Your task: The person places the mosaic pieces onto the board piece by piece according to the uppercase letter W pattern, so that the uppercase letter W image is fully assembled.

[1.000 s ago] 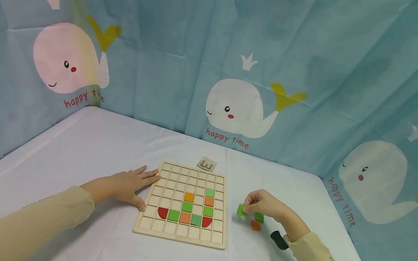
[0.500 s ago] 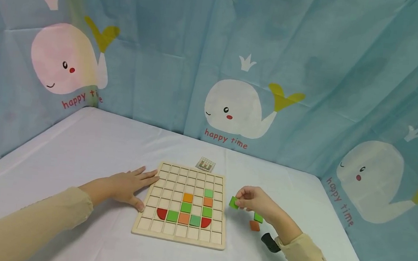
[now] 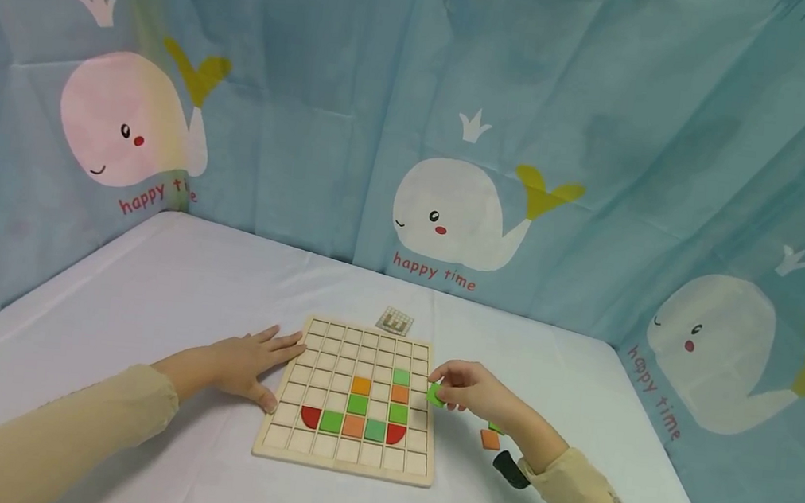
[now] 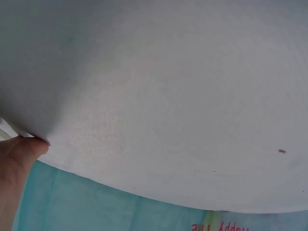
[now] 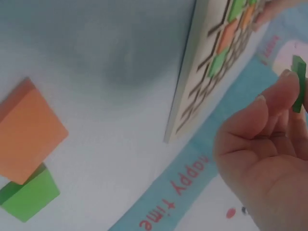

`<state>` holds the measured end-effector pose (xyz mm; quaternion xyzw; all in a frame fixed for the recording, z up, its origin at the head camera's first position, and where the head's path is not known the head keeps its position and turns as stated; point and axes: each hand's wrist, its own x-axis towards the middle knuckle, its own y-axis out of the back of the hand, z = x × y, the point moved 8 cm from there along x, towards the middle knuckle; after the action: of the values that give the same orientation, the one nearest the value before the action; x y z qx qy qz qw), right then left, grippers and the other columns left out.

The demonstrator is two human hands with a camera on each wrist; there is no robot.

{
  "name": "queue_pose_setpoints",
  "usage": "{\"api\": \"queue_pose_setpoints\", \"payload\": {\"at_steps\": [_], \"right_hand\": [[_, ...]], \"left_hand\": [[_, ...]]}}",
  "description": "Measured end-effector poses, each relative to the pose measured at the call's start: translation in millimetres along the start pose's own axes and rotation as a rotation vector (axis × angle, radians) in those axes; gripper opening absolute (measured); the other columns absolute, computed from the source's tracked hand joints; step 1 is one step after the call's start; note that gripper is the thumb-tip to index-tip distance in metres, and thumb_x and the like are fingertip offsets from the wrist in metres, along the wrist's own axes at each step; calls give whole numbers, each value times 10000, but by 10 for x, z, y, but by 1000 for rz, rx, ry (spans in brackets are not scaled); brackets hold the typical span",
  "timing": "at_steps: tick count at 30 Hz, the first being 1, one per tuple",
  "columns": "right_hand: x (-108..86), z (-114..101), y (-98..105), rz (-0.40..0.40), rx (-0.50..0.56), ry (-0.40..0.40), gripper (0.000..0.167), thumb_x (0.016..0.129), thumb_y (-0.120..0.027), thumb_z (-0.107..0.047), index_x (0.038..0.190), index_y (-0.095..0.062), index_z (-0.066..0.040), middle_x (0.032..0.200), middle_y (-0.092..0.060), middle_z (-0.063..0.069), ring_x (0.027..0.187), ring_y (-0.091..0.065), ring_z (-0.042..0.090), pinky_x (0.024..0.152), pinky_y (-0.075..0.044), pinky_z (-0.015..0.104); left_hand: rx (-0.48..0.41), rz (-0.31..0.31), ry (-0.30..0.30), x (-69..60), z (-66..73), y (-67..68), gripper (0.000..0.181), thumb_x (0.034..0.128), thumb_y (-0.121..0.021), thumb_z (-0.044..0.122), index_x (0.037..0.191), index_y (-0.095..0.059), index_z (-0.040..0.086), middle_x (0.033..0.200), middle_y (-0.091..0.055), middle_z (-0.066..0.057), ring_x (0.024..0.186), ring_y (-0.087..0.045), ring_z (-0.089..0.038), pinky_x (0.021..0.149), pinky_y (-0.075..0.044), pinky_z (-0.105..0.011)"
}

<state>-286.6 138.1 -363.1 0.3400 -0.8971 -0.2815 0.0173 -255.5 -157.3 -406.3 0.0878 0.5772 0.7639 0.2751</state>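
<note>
My right hand [image 3: 473, 389] pinches a small green square tile [image 3: 435, 395] between thumb and fingers, at the right edge of the wooden grid board [image 3: 326, 466]. In the right wrist view the held tile [image 5: 298, 84] stands on edge between the fingertips. My left hand [image 3: 249, 366] lies with spread fingers at the board's left edge, its fingertips touching the rim. Only part of that hand [image 4: 17, 161] shows in the left wrist view. Set in the grid are red rounded pieces [image 3: 310, 417] and several green and orange tiles [image 3: 361, 385].
A loose orange tile [image 3: 490, 440] and a green tile [image 3: 496, 428] lie on the white cloth right of the board, under the right forearm. Beside the right cuff is a small black object [image 3: 511, 469]. A patterned card [image 3: 395, 321] lies behind the board. Blue curtains [image 3: 296, 154] enclose the table.
My right hand has carried the green tile leftward, from beside the loose tiles to the board's right edge. The left hand has stayed at the board.
</note>
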Motion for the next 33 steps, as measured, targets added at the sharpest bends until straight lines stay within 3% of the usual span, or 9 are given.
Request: {"api": "queue_pose_setpoints", "payload": {"at_steps": [8,13,16,22,33], "right_hand": [[92,-95,-199,-50,1,41,207,953,-563,1,1143,-586,80,806,-610,73,733,-576,277,663,-446,358],[159,-179,-264,-50,-26,65,215,946,-600,-8,1145,-598,74,812,-632,53,762,-625,337,714,-504,431],[205,-203,-298,-48,-7,55,227,938,-614,-5,1148,-609,83,822,-640,42,760,-636,277,766,-527,443],[287,-214,-389,-39,40,39,247,915,-632,25,1147,-622,109,822,-654,28,804,-662,193,792,-551,338],[387,-198,-506,22,20,-5,196,882,-696,-14,1062,-670,59,779,-640,-10,734,-565,91,713,-493,237]], "left_hand": [[5,0,1,-24,18,7,1035,733,-683,639,1502,-336,40,1582,-221,-159,1409,-159,-499,1040,-251,-673],[10,2,2,-24,14,5,1042,728,-676,647,1503,-336,40,1581,-222,-164,1408,-157,-502,1035,-256,-677],[16,8,1,-9,12,4,1041,727,-676,650,1502,-339,42,1578,-227,-165,1406,-163,-503,1030,-262,-679],[11,2,13,-8,-8,-1,1048,721,-676,656,1505,-335,49,1582,-221,-156,1411,-156,-497,1036,-251,-679],[-3,-10,17,-6,-14,-3,1035,741,-684,639,1510,-322,47,1587,-208,-157,1415,-145,-493,1033,-246,-686]]}}
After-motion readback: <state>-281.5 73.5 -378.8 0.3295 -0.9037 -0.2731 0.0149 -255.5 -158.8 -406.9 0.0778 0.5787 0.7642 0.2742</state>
